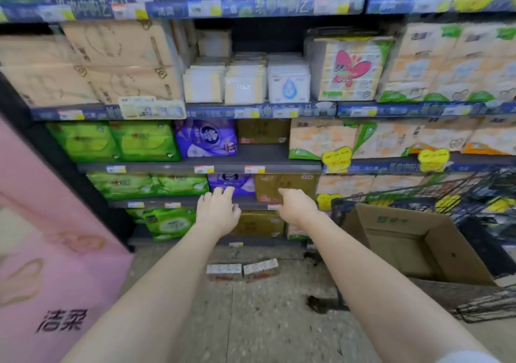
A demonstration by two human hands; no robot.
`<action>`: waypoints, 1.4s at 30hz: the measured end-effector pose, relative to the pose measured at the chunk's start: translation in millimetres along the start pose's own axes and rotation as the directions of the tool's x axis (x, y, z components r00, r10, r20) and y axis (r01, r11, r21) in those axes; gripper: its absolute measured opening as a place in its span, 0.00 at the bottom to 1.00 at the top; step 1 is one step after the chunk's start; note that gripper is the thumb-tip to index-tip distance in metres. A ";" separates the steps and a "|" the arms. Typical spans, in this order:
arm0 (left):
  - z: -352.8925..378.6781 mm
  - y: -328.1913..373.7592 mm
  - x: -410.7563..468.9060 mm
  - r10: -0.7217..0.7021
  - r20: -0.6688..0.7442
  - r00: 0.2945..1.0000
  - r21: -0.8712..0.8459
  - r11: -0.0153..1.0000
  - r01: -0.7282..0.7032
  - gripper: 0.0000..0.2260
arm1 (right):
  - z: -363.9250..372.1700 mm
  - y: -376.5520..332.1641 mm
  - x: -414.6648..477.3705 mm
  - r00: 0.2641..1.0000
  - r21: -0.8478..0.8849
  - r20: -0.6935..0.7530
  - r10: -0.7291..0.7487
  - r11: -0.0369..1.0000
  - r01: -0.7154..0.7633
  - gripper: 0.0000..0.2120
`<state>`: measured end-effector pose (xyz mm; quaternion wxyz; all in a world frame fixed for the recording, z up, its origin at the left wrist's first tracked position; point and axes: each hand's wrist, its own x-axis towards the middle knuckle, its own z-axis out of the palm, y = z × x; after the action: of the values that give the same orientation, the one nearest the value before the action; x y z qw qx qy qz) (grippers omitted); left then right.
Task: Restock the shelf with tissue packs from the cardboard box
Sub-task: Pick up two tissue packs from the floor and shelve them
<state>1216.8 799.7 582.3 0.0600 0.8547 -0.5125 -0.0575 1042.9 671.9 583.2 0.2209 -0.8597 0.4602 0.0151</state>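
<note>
Both my arms reach forward toward the low shelves. My left hand (217,209) is spread with fingers apart, its fingertips at a purple tissue pack (231,182) on the second shelf from the floor. My right hand (297,204) holds nothing and its fingers rest against a gold-brown tissue pack (284,188) beside the purple one. The cardboard box (413,239) stands open at the right inside a wire cart; its visible inside looks bare. Two small tissue packs (241,271) lie on the floor below the shelves.
Shelves (201,164) hold green, purple, gold and orange-white tissue packs on several levels. A pink display stand (55,251) fills the left. The black wire cart (474,195) stands at the right. Speckled floor (265,320) lies between me and the shelf.
</note>
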 end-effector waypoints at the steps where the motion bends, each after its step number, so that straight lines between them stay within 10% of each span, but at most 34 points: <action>1: 2.5 -15.7 1.6 -0.028 0.015 0.999 0.002 1.000 0.028 0.23 | 8.7 -8.2 6.6 1.000 0.009 0.016 -0.001 1.000 0.001 0.26; 19: 169.2 -265.2 114.6 -0.187 0.522 0.832 0.066 0.982 0.179 0.25 | 261.0 -116.2 161.6 0.860 -0.035 0.442 0.256 0.962 -0.269 0.23; 42: 529.2 -273.1 192.3 -0.338 0.643 0.687 0.052 0.914 0.402 0.31 | 528.7 179.4 307.6 0.726 0.035 0.457 0.515 0.805 -0.593 0.34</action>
<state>1459.6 734.5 9.2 -0.0912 0.8649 -0.3154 -0.3796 1170.6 552.8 -29.8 0.3771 -0.6339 0.6361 0.2264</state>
